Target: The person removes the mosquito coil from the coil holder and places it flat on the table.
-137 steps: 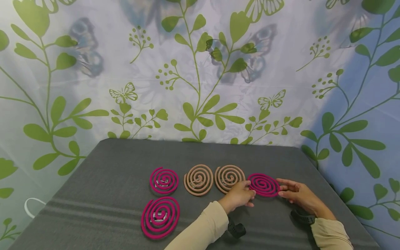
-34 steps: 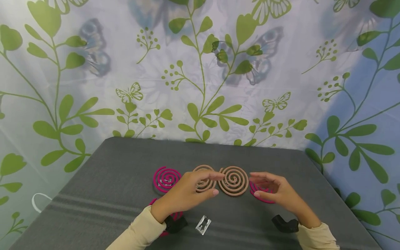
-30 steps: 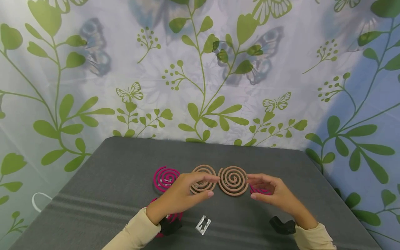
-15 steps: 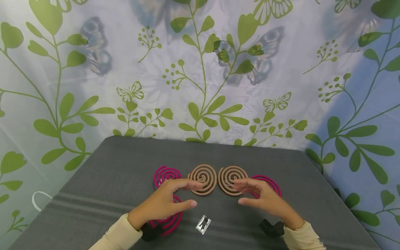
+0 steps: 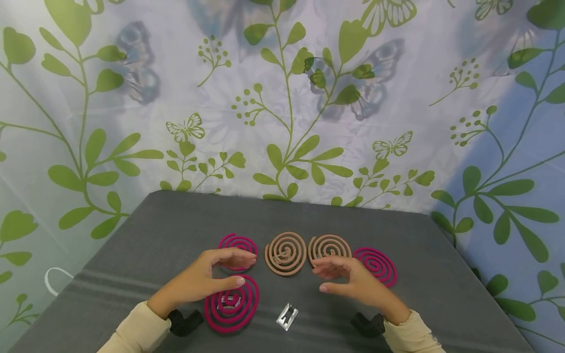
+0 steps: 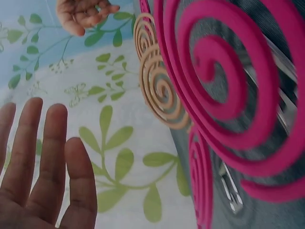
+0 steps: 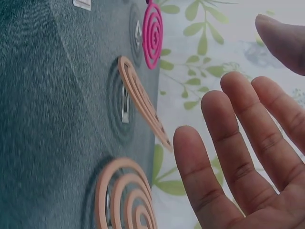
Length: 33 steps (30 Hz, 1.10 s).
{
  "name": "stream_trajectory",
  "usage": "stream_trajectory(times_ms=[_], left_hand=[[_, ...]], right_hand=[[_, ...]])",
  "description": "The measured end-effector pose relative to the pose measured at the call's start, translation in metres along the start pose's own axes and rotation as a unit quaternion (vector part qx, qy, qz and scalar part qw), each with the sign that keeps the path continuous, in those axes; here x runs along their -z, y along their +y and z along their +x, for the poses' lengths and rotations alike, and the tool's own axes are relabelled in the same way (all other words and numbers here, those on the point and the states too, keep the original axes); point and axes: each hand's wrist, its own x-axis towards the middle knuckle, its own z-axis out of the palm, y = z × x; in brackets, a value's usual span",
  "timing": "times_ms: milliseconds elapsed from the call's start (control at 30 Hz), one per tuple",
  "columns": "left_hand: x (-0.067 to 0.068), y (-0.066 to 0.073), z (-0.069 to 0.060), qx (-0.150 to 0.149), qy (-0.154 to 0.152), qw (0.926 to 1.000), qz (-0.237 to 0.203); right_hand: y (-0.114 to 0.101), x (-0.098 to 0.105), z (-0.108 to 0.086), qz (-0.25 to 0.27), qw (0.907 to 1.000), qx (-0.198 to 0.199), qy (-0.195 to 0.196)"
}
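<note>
Both hands are held above the table with fingers apart and thumbs lifted, holding nothing. My left hand (image 5: 198, 278) is over the two pink mosquito coils on the left, partly covering the back one (image 5: 239, 239). The front pink coil (image 6: 206, 52) looms large in the left wrist view, raised on a metal stand. Two tan mosquito coils, one left (image 5: 286, 251) and one right (image 5: 330, 250), sit side by side in the middle on metal stands. My right hand (image 5: 356, 284) partly covers the right tan coil and another pink coil (image 5: 375, 266), whose stand I cannot make out.
A loose silver metal coil stand (image 5: 287, 316) lies near the front, between the hands. Grey cloth covers the table (image 5: 185, 215). Behind it hangs a curtain (image 5: 282, 113) printed with leaves and butterflies. A white loop (image 5: 49, 282) shows beyond the left edge.
Both hands have let go of the right pink coil, which now lies on the table. They have drawn left and toward the front. The loose metal stand has come into view.
</note>
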Motion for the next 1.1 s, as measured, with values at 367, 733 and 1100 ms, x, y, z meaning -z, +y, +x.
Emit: stream_trajectory(times_ms=[367, 733, 1100], left_hand=[[0.03, -0.032, -0.013, 0.013, -0.051, 0.9943, -0.093], [0.054, -0.054, -0.025, 0.065, -0.088, 0.9868, -0.12], [0.063, -0.057, -0.034, 0.135, -0.119, 0.9785, -0.101]], right_hand=[[0.003, -0.022, 0.015, 0.001, 0.9997, -0.009, -0.022], [0.007, -0.044, 0.03, -0.013, 0.9993, 0.005, -0.036], [0.011, -0.062, 0.04, 0.021, 0.9978, -0.003, -0.063]])
